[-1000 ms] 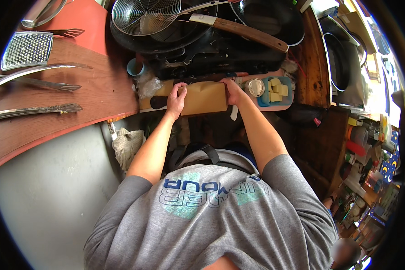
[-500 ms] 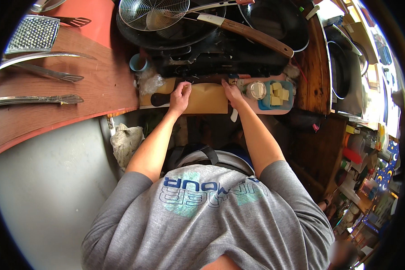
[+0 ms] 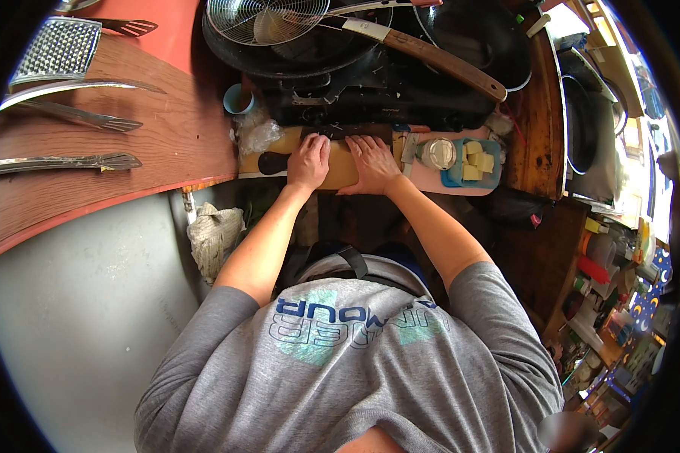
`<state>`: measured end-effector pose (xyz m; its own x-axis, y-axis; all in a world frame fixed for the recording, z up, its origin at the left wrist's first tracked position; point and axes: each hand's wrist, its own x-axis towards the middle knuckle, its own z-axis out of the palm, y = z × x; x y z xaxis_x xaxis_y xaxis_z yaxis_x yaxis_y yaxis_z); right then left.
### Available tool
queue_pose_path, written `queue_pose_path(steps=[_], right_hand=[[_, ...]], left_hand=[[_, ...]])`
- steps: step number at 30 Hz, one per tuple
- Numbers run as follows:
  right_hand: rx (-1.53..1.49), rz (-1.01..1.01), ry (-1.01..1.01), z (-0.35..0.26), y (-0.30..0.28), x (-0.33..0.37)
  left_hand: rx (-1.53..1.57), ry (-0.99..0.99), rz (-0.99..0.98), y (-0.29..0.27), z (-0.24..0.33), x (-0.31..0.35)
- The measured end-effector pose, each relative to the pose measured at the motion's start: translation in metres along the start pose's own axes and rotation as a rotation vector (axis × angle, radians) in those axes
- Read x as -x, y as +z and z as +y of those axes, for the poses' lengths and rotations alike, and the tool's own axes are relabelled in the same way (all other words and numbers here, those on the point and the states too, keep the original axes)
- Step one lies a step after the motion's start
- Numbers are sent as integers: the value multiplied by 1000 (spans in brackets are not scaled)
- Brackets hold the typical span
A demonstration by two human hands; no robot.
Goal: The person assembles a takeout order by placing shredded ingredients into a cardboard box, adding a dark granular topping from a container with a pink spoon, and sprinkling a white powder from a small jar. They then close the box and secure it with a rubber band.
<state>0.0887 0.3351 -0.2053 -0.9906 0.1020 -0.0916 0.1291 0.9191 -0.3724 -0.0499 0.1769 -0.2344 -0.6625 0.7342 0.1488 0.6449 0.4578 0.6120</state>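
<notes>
Side by side, my two hands rest on a flat tan sheet (image 3: 340,164) at the counter's near edge. My left hand (image 3: 310,160) has its fingers drawn together and curled down onto the sheet. My right hand (image 3: 370,162) lies palm down, fingers stretched out, thumb spread toward the left hand. A dark, rounded, handle-like piece (image 3: 273,162) sticks out left of my left hand; its other end is hidden. Beyond my fingertips runs a dark brown strip (image 3: 366,131). Right of my right hand are a thin greyish blade-like piece (image 3: 409,149) and a lidded jar (image 3: 438,154).
A blue tub (image 3: 452,176) with several pale yellow blocks sits on a pink board (image 3: 468,190). Behind are a black stove (image 3: 385,102), a wok (image 3: 272,68) and a wire strainer (image 3: 268,19). At left are a blue cup (image 3: 238,99), clear plastic (image 3: 258,136), tongs (image 3: 68,162) and a grater (image 3: 57,49).
My right hand has left the sheet's right edge, moved left and flattened on it. My left hand has shifted slightly right. The white piece below my right hand no longer shows.
</notes>
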Motion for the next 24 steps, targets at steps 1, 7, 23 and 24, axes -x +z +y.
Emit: queue_pose_path(steps=[1,7,23,24], right_hand=[[0,7,22,-1,-2,-1],[-30,-68,72,-1,-7,-8],[-56,-76,117,1,-9,-2],[-84,-21,106,5,-7,-3]], left_hand=[[-60,137,10,-3,3,-2],[-81,385,-124,1,17,-10],[19,339,-223,1,-1,-9],[29,332,-195,1,-1,-9]])
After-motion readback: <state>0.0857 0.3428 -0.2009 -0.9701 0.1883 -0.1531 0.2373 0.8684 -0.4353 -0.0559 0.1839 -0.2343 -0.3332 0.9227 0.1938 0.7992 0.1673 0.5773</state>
